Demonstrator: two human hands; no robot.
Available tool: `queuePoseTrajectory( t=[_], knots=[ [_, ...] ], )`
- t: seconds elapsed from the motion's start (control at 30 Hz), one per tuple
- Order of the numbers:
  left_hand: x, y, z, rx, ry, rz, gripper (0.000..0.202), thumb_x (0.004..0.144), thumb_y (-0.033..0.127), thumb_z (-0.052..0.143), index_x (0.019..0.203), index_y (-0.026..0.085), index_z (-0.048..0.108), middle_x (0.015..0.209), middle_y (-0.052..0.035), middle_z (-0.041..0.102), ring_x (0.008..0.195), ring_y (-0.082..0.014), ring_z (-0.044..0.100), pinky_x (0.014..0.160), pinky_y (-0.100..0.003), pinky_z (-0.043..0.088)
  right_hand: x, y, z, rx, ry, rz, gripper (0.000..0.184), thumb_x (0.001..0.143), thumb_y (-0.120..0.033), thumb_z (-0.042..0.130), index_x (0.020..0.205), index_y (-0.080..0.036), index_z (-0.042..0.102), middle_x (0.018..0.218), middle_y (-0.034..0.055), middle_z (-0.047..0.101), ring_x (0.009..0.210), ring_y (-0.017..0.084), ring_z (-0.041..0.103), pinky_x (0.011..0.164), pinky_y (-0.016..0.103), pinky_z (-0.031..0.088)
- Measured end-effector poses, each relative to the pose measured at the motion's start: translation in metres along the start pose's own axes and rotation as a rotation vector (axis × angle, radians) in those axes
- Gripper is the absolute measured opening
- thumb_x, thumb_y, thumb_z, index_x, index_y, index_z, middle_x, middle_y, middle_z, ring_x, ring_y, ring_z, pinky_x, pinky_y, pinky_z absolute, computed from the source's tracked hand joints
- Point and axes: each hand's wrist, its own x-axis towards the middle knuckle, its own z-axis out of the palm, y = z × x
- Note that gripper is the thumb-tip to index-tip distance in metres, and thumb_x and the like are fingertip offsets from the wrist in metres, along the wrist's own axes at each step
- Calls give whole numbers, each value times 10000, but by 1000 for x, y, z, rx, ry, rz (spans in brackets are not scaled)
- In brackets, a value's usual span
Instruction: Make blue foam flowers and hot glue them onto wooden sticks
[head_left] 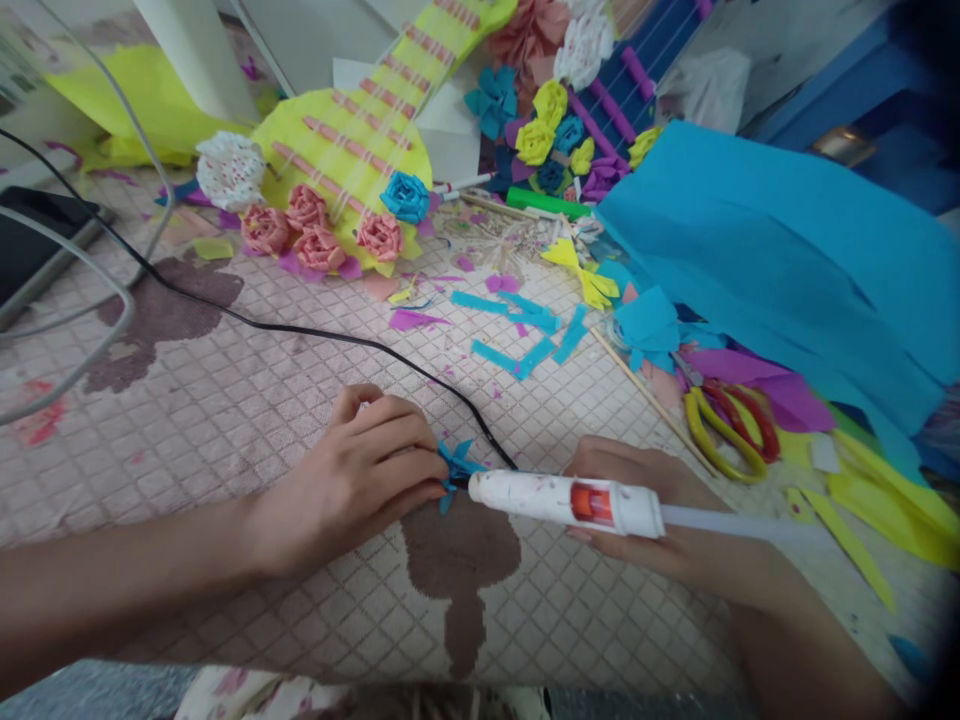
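My left hand is closed in a pinch on a small blue paper flower, pressed down on the quilted pink cloth. My right hand grips a white hot glue gun with an orange trigger. Its nozzle touches the blue paper flower. A clear glue stick juts from the back of the gun. The gun's black cord runs away to the upper left.
A yellow paper guitar shape with pink and blue paper roses lies ahead. A large blue crepe sheet covers the right. Yellow-and-red scissors, blue paper strips, a green marker and more paper flowers lie about.
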Motion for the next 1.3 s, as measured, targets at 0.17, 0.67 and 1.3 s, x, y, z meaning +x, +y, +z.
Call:
queuePoseTrajectory(
  t=[0.17,0.67,1.3],
  knots=[
    [1,0,1,-13,-10,0,81,926,242,533,925,213,609,900,-6,630,924,-170,505,866,-352,319,1,-3,-1,13,7,28,240,883,-400,524,740,-211,488,702,-8,524,616,126,502,509,253,321],
    [4,0,0,-88,-21,-56,60,907,239,562,871,217,604,863,9,620,889,-165,508,836,-339,302,1,-4,-2,-3,3,62,258,888,-389,518,708,-208,483,686,-10,520,609,118,499,500,247,325],
    [13,2,2,-192,-21,-277,204,801,228,670,978,251,572,1027,4,556,981,-190,492,838,-339,357,-8,7,-5,17,154,123,237,827,-353,604,687,-213,475,614,-41,500,526,100,472,453,226,343]
  ],
)
